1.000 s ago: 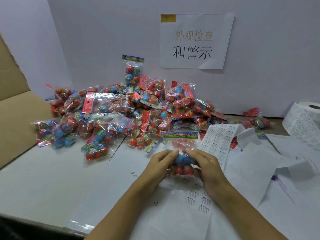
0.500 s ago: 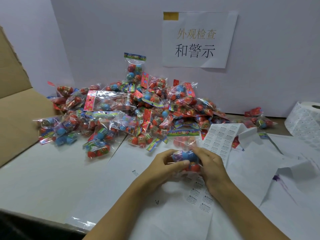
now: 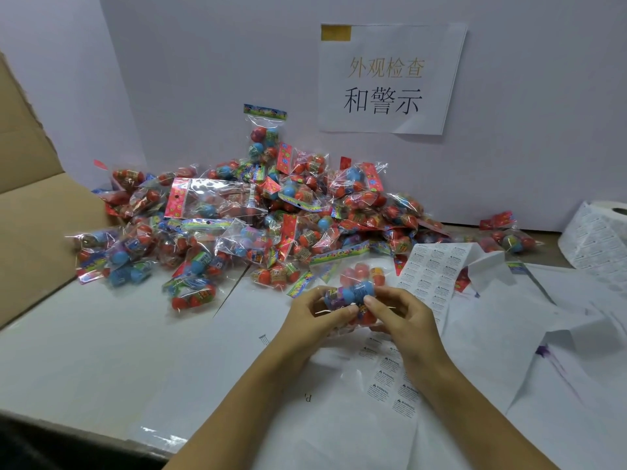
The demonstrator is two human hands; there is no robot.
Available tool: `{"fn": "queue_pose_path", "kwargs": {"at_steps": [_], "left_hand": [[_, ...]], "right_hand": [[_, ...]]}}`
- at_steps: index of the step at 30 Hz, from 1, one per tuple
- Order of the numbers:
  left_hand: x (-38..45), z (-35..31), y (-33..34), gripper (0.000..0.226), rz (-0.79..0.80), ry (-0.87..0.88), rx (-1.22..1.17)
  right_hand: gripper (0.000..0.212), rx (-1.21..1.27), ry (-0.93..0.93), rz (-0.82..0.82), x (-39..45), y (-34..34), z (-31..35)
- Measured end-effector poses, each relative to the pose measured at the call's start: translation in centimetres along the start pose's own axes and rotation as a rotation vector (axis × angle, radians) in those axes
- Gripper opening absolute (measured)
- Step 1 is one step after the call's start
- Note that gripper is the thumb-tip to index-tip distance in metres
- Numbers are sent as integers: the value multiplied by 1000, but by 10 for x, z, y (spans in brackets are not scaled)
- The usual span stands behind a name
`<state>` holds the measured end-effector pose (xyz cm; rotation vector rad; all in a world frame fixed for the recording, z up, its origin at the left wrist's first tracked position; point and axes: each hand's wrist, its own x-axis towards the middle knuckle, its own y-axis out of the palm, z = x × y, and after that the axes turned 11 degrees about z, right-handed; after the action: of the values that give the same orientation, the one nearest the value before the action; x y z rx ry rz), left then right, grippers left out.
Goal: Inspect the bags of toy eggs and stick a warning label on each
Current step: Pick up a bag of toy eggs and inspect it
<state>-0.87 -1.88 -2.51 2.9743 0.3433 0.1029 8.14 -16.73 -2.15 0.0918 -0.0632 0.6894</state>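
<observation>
Both hands hold one clear bag of toy eggs point(image 3: 356, 291) just above the table in front of me; blue, purple and red eggs show through the plastic. My left hand point(image 3: 317, 317) grips its left end with curled fingers. My right hand point(image 3: 398, 312) pinches its right side, thumb on the front. A big pile of similar bags point(image 3: 258, 218) lies behind, against the white wall. A sheet of small warning labels point(image 3: 432, 266) lies right of the held bag, and a strip of labels point(image 3: 390, 378) runs under my right wrist.
A roll of labels point(image 3: 597, 232) stands at the far right. One stray bag point(image 3: 509, 237) lies near it. Loose white backing paper point(image 3: 543, 334) covers the table's right half. A cardboard box flap point(image 3: 30, 225) rises at the left. A paper sign point(image 3: 390, 76) hangs on the wall.
The bag has been turned in my hands and lifted slightly. My right thumb has come round onto its front. The view has shifted a little.
</observation>
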Motion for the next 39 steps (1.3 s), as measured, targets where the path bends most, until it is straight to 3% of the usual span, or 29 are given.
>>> {"fn": "queue_pose_path", "kwargs": {"at_steps": [5,8,11,16,27,30,35,39], "left_hand": [[0,-1,1,36,10,5,-68],[0,-5,0,47,45,67,-214],[-1,-10,-2,54,39,88,-117],[-2,-13,-4,46,25,61,-128],[-1,-7,-2,47,-27,60,-108],[0,-6,-4,40,-34,49,-69],[2,-4,-3,49,-84,19,-71],[1,-7,-4,47,-78,13,-91]], "right_hand": [[24,40,19,21,0,0,3],[28,39,58,130,-3,0,9],[14,-6,76,162,-5,2,9],[31,-6,57,172,-6,3,10],[8,-107,-12,181,-8,4,11],[8,-153,-52,167,-8,4,7],[14,-318,-120,175,-9,10,-1],[14,-288,-135,187,-9,10,0]]}}
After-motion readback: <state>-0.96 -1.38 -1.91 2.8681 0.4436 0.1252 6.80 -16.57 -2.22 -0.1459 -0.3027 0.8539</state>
